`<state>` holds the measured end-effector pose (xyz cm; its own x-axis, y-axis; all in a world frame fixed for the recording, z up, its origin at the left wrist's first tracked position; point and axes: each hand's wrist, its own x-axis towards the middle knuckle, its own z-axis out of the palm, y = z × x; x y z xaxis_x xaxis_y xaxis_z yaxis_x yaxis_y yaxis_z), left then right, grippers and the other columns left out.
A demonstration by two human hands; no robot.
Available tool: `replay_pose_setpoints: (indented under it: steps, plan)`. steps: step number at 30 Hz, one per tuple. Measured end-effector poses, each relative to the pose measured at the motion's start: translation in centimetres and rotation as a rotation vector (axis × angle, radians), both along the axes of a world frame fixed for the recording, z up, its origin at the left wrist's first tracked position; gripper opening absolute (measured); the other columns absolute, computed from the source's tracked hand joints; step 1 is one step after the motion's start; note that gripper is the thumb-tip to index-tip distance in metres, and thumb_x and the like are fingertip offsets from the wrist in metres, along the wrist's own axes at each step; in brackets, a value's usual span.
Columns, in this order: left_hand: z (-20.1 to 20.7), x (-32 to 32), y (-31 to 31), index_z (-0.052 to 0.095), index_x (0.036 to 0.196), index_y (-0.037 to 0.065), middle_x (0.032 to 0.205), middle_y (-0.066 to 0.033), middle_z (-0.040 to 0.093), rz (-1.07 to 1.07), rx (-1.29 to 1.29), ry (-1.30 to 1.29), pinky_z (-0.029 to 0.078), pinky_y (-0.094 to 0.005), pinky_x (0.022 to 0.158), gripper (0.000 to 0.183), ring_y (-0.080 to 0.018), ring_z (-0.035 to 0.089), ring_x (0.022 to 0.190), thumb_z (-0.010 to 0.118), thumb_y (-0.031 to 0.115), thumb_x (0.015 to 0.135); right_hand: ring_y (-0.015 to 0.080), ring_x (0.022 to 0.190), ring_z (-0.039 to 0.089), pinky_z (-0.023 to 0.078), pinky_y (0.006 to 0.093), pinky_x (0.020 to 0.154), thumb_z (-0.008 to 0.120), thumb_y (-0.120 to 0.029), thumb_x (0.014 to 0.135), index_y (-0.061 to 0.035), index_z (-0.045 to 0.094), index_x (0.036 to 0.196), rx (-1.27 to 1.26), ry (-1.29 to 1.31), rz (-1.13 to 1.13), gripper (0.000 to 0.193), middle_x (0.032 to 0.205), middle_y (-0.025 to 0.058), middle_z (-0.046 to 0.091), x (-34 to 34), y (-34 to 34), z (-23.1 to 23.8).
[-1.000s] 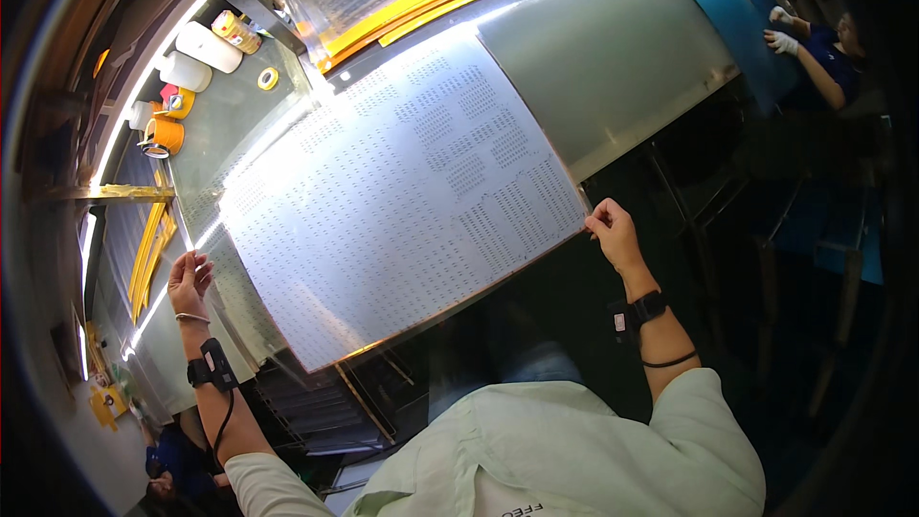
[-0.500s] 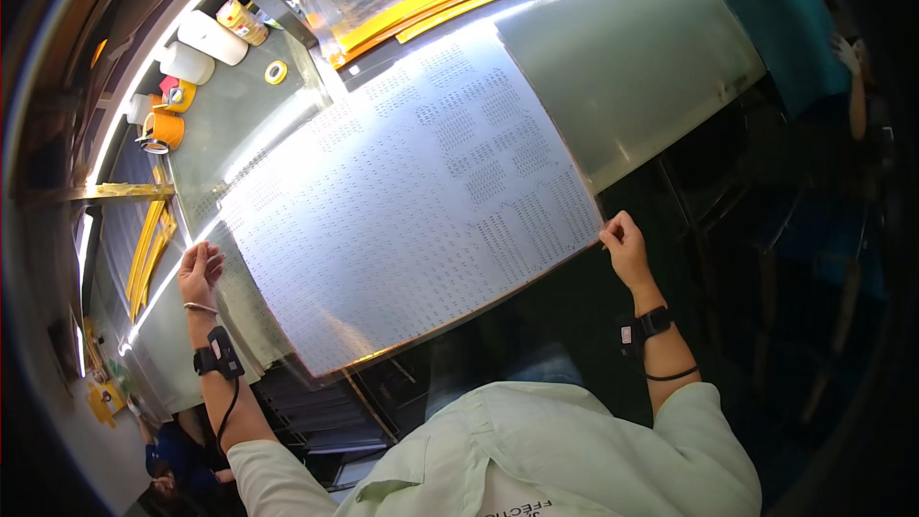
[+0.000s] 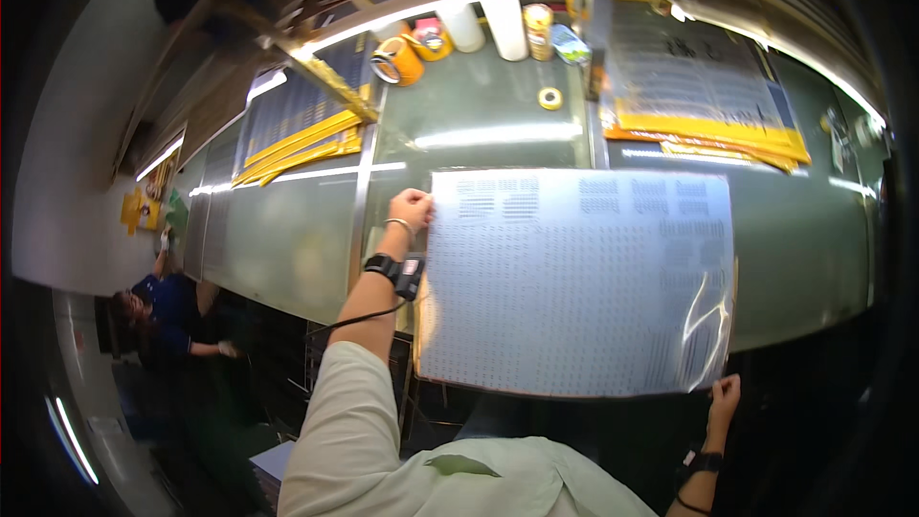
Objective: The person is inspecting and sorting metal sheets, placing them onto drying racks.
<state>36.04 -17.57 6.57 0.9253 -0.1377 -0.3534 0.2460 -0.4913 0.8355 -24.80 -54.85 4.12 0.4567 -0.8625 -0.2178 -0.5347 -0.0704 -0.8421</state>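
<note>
A large, thin, pale translucent sheet point(image 3: 574, 297) printed with rows of small dark marks lies in front of me. Its far part is over the glass-like table point(image 3: 479, 105), and its near edge sticks out past the table's front. My left hand point(image 3: 414, 209) is closed at the sheet's left edge, close to the far left corner. At the near right corner, my right hand point(image 3: 726, 400) pinches the sheet between thumb and fingers. Light glints off a ripple near that corner. Both wrists wear black straps with cables.
Beyond the sheet stand orange tape rolls point(image 3: 397, 62), white cylinders point(image 3: 504, 27) and a yellow can point(image 3: 539, 31). A small tape roll point(image 3: 549, 98) lies nearer. Yellow-edged sheet stacks point(image 3: 704, 86) lie far right, others point(image 3: 302, 134) left. A person in blue point(image 3: 172, 311) is at far left.
My view has swung left, and the sheet now sits squarer to me, further right in the picture. My left hand, beside the sheet's edge before, is now on it; my right hand stays at its corner.
</note>
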Motion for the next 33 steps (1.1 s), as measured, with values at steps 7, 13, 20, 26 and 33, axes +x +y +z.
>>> replay_pose_setpoints:
  steps: [7,13,20,26,33]
  plan:
    - [1.7,-1.3,-2.4,0.046,0.114,0.013,0.068,-0.0129,0.06,-0.085,0.494,-0.372,0.046,-0.0382,0.071,0.043,-0.0316,0.06,0.076,0.063,0.012,0.074,0.0069,0.057,0.041,0.037,0.02,0.052,0.049,0.003,0.079,-0.0077,0.037,0.074,0.059,0.064,0.012,0.016,0.065,-0.0011,0.037,-0.4,-1.1,0.1]
    - [4.1,-2.1,-2.8,0.04,0.128,0.019,0.059,-0.0088,0.056,-0.15,0.415,-0.659,0.047,-0.0348,0.06,0.057,-0.0279,0.057,0.058,0.063,0.011,0.076,0.0075,0.057,0.041,0.036,0.0209,0.053,0.048,0.003,0.079,-0.0074,0.037,0.075,0.096,0.057,-0.001,0.016,0.065,-0.0012,0.037,-1.1,-1.7,-0.9]
    - [16.6,-4.7,-3.5,0.042,0.126,0.015,0.052,-0.0057,0.052,-0.023,0.102,-0.854,0.042,-0.0301,0.048,0.055,-0.0193,0.05,0.045,0.063,0.009,0.075,0.0072,0.057,0.039,0.034,0.0208,0.052,0.047,0.001,0.08,-0.0081,0.035,0.074,0.065,0.03,0.017,0.016,0.066,-0.0017,0.035,0.5,-1.3,0.6]
    - [4.0,1.1,-4.2,0.04,0.126,0.019,0.064,-0.0086,0.061,-0.225,0.475,-0.532,0.047,-0.0399,0.061,0.057,-0.0309,0.06,0.063,0.063,0.018,0.074,0.0072,0.056,0.04,0.036,0.0207,0.052,0.048,0.001,0.08,-0.0083,0.037,0.076,0.099,0.041,0.01,0.015,0.066,-0.0014,0.037,-1.2,-2.4,-1.3]
    - [1.7,0.9,-4.4,0.052,0.116,0.029,0.08,-0.0104,0.064,-0.22,0.563,-0.372,0.048,-0.0403,0.067,0.043,-0.03,0.061,0.077,0.062,0.02,0.075,0.0074,0.059,0.042,0.037,0.0211,0.053,0.047,0.001,0.08,-0.0085,0.037,0.077,0.136,0.066,-0.008,0.014,0.067,-0.0009,0.039,-0.8,-1.9,-0.3]
